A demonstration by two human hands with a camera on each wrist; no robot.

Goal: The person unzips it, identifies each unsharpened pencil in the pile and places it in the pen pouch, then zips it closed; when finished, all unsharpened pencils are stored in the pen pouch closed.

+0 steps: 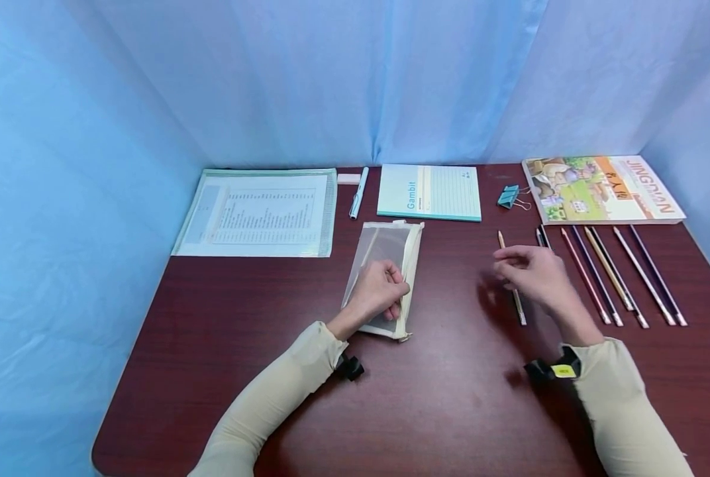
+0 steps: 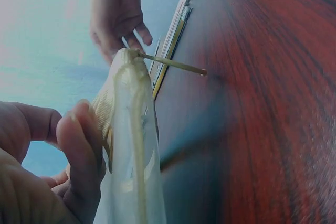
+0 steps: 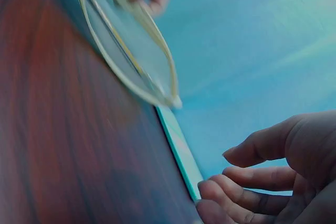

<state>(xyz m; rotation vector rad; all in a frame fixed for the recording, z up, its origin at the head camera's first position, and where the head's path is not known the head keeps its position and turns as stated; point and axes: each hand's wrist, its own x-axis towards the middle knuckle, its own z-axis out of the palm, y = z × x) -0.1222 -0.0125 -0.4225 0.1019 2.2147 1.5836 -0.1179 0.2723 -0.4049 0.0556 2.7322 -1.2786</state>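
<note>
My left hand (image 1: 379, 290) pinches the cream zip edge of a see-through mesh pencil pouch (image 1: 385, 245) in the middle of the table. In the right wrist view the mouth of the pouch gapes, and a pencil (image 3: 113, 27) lies inside. My right hand (image 1: 534, 275) hovers over a lone pencil (image 1: 518, 308) to the right of the pouch, covering its middle. Its thumb and fingers stand apart with nothing between them, as the right wrist view (image 3: 262, 177) shows.
Several pencils (image 1: 611, 271) lie in a row at the right, below a colourful book (image 1: 599, 189). A teal binder clip (image 1: 508, 197), a notebook (image 1: 429, 192), a pen (image 1: 359, 192), an eraser (image 1: 348, 179) and a clear document folder (image 1: 259, 212) line the back, before blue curtains.
</note>
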